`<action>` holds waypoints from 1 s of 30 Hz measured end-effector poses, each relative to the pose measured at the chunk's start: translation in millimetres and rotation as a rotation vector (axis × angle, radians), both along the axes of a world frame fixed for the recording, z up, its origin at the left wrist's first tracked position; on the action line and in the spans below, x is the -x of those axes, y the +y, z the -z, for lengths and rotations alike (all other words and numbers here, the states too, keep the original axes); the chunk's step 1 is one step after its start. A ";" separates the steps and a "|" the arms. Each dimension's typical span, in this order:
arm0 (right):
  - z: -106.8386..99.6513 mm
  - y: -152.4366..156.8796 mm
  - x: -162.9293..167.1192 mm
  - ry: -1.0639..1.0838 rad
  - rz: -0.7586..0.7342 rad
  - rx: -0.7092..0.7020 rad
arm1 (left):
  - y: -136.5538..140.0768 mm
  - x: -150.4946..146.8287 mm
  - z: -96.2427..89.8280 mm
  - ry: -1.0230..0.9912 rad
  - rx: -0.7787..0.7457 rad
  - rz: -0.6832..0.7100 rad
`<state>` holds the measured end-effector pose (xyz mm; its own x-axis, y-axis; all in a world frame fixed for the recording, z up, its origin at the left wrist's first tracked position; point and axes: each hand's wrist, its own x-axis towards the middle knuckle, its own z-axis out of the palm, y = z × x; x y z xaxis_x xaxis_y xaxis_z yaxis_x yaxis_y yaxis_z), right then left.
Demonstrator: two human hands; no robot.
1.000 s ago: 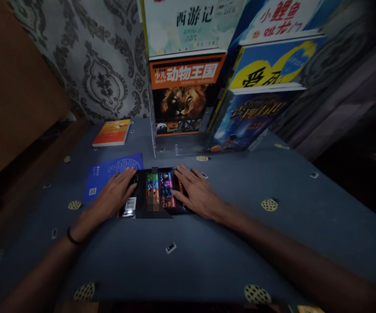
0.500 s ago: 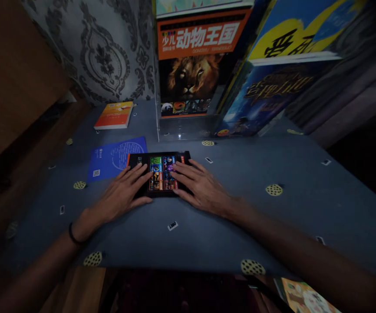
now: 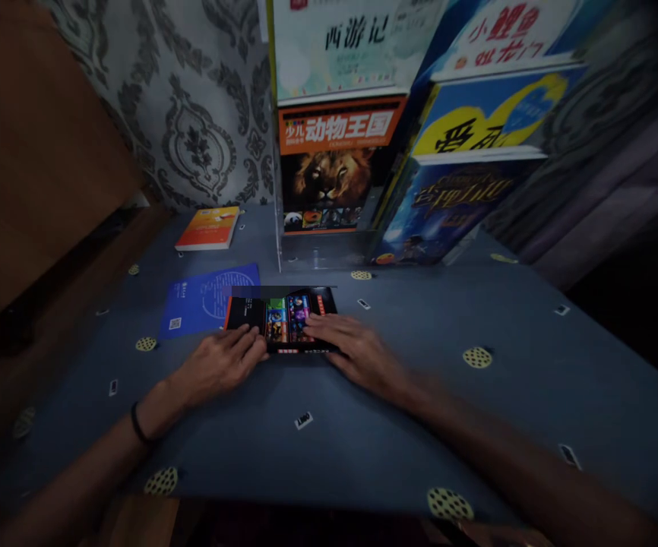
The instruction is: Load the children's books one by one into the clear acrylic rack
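Note:
A black book with small colourful picture panels lies between my hands on the table, and lettering shows along its near edge. Its far edge looks smeared. My left hand, a dark band on its wrist, has its fingers bent over the near left part, the thumb at the near edge. My right hand grips the right part, with fingers across the cover and the thumb low at the near edge. Just behind the black book lies a blue booklet with a QR code.
An orange and yellow book lies at the back left. Behind, a clear stand holds upright books, among them a lion-covered one and a dark blue one. The patterned cloth covers the table. A brown panel stands left.
My view has tilted up, showing more upright books. My left fingers have gone from lying spread on the cover to bent around its near edge. The book's near edge now shows lettering.

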<state>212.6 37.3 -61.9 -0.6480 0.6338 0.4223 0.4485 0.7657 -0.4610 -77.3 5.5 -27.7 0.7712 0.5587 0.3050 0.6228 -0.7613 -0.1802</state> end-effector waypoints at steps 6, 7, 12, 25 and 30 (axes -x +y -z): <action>-1.3 10.7 -4.6 0.354 0.105 0.213 | -0.8 -10.3 -20.8 -0.103 -0.017 -0.043; -2.3 11.9 -4.3 0.420 0.166 0.250 | -2.0 -10.7 -24.9 -0.150 -0.037 -0.051; -8.1 15.0 -1.8 0.688 0.277 0.481 | -10.4 -18.1 -57.1 -0.491 -0.094 -0.175; -31.0 6.8 -1.2 0.685 0.064 1.052 | -15.1 -40.8 -3.9 -1.003 1.237 -0.507; -26.6 12.8 -8.0 0.453 0.110 0.942 | -3.0 -26.6 -9.6 -0.560 0.670 -0.509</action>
<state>220.6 50.2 -35.3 -0.4719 0.8777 -0.0832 0.1303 -0.0239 -0.9912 -50.7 2.5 -18.1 0.2356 0.9704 0.0532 0.7658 -0.2191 0.6047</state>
